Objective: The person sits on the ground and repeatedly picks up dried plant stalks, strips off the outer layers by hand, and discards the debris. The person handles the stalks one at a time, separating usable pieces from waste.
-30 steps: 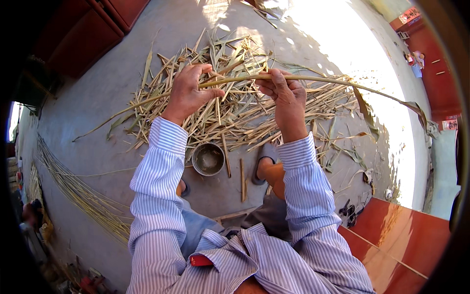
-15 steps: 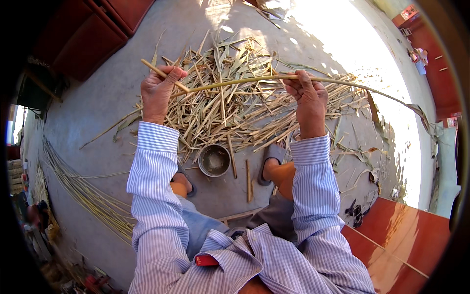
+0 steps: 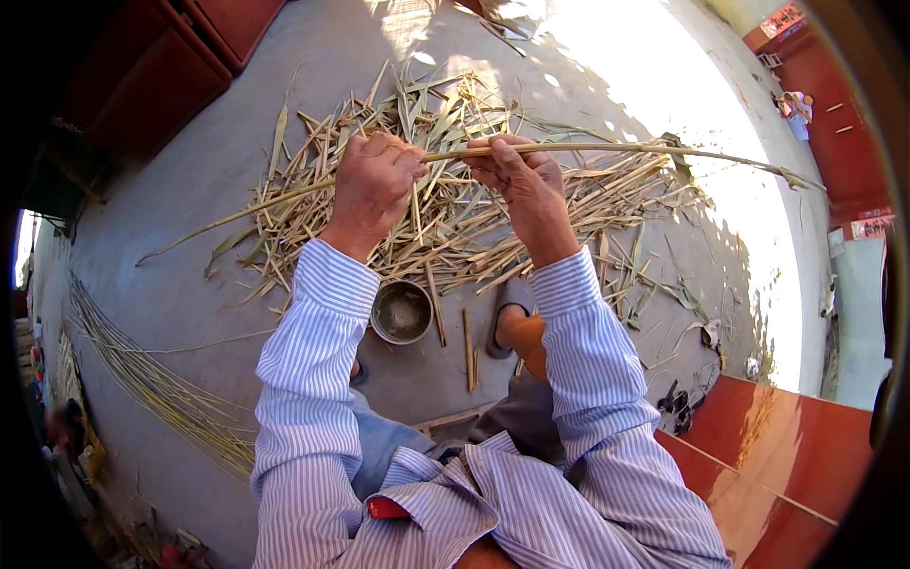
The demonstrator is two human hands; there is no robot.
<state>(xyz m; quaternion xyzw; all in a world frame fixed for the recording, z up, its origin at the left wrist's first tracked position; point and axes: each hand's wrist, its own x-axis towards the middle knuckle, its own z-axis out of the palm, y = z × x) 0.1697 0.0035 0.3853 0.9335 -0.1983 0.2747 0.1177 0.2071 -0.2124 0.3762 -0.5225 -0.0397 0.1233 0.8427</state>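
Long thin reed stalk (image 3: 607, 148), pale yellow-green, dry leaf scraps at right end, held level above stripped-leaf pile (image 3: 445, 209). Left hand (image 3: 372, 185) and right hand (image 3: 524, 180) close together, fingers clamped round stalk, knuckles up.

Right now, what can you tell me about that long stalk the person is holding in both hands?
The long stalk is a thin, pale yellow-green reed or cane, dry-looking and slightly bowed. It lies almost level across the picture, above a heap of stripped leaves on the grey floor. The left hand and the right hand grip it close together near its middle. One end runs far to the right, where a wilted leaf hangs from it; the other slants down to the left, thinning towards the floor.
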